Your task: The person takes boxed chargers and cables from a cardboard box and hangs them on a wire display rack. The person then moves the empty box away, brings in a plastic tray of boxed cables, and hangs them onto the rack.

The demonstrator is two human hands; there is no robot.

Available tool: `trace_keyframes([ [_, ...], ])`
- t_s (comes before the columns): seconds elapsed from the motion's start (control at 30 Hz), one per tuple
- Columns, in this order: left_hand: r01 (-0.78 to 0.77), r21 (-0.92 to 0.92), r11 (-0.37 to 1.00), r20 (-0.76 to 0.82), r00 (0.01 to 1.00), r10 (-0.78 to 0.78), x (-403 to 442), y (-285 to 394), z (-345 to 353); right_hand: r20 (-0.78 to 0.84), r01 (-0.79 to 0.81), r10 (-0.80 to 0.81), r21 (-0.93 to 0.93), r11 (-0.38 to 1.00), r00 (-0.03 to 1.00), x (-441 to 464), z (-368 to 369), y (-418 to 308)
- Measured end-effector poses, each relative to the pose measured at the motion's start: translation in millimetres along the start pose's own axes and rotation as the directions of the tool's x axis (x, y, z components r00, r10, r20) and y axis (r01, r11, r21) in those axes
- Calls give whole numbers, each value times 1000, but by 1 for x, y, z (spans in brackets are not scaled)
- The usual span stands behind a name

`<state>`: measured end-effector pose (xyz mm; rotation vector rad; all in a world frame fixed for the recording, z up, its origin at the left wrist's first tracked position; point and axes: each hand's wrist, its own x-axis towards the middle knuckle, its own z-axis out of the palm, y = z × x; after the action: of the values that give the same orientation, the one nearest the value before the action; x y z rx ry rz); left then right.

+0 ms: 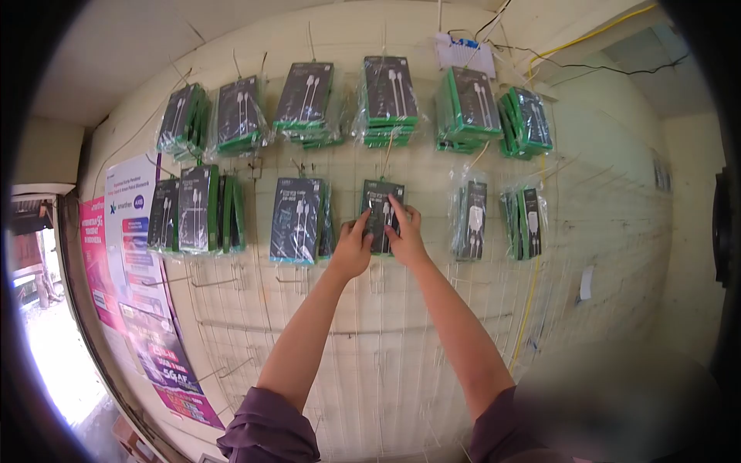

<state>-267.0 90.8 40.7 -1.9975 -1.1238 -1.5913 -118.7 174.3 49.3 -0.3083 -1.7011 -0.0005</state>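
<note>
Both my arms reach up to a dark charging cable box (376, 202) on the lower row of the wall rack. My left hand (354, 245) grips its lower left side, with the index finger lying on the front. On the right side, my right hand (406, 234) holds the same box, its thumb and index finger over the printed face. White cables are pictured on the box, partly covered by my fingers. Just left hangs a larger cable box (296, 220) in clear plastic, apart from my hands.
Several packs of green-edged cable boxes (390, 89) hang along the upper row. Narrower charger boxes (472, 220) hang at the right. Bare hooks jut from the wire grid rack (355, 333) below. Posters (139, 231) cover the left wall beside a bright doorway (54, 339).
</note>
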Motion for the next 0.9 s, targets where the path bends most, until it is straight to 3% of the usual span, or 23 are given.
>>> trace_keyframes([
  [0.1,90,-35,995,-8,996,-90,-10,-1,2,-20,-8,9,29,1000,1000,-12,6,1],
  [0.17,117,-35,993,30,993,-116,-16,-9,2,-150,-15,10,-32,999,989,-24,10,3],
  [0.2,149,-85,985,42,988,-146,-23,6,-5,-124,-36,33,-27,999,992,-34,7,-4],
  [0.23,187,-134,973,54,982,-181,-34,23,-13,-201,-71,74,20,997,977,-45,-1,-21],
  [0.27,167,-58,984,4,986,-167,-46,38,-20,-274,-103,118,69,992,954,-57,-9,-41],
  [0.3,152,23,988,-48,987,-151,-62,54,-29,-272,-160,216,214,964,938,-74,-17,-63],
  [0.4,258,-66,964,5,966,-258,-126,115,-80,-178,-260,468,639,724,865,-136,-34,-140],
  [0.47,365,-148,919,57,931,-361,-180,139,-107,-174,-279,520,681,677,836,-186,-30,-179],
  [0.53,446,-158,881,55,895,-443,-240,145,-129,-100,-253,510,777,577,854,-236,-13,-213],
  [0.6,584,-197,788,154,812,-563,-295,141,-150,24,-305,504,820,485,864,-278,10,-248],
  [0.67,672,-182,718,107,739,-665,-350,133,-167,151,-361,484,853,378,862,-307,43,-281],
  [0.73,748,-186,637,50,655,-754,-399,133,-187,393,-510,367,800,314,843,-333,80,-310],
  [0.8,905,-202,374,-14,379,-925,-443,138,-209,554,-618,287,749,239,782,-362,116,-342],
  [0.87,916,-193,351,-144,328,-934,-514,130,-212,695,-719,185,671,180,695,-391,151,-364],
  [0.9,916,-167,366,-235,323,-917,-550,127,-214,802,-773,18,570,278,597,-408,172,-373],
])
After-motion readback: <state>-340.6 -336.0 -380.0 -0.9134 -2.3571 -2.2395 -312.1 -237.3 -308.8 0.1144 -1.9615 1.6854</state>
